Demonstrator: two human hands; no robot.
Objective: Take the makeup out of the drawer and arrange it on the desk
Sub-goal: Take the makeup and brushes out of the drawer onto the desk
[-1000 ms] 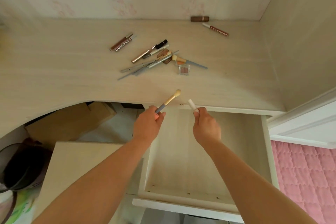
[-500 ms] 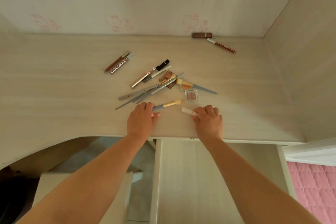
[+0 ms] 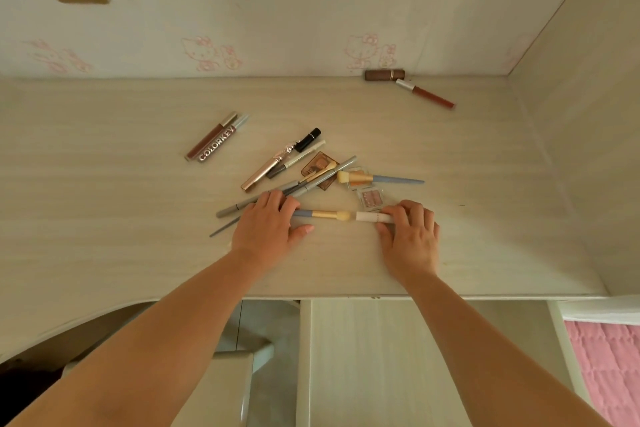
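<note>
Small blue-handled makeup brush with pale bristles (image 3: 322, 214) now lies flat on the pale wood-grain bench (image 3: 104, 211); a second ago it was carried above the open drawer (image 3: 381, 357). Left hand (image 3: 268, 225) rests over its handle, fingers flattened, grip apparently loosening. Short white cosmetic tube (image 3: 372, 217) lies just right of the brush tip, right hand (image 3: 410, 236) pinching its far end. Behind the brush: loose heap of pencils and brushes (image 3: 298, 180), clear pink eyeshadow pot (image 3: 370, 199). Both items delivered; judged next is release, then tidying.
</note>
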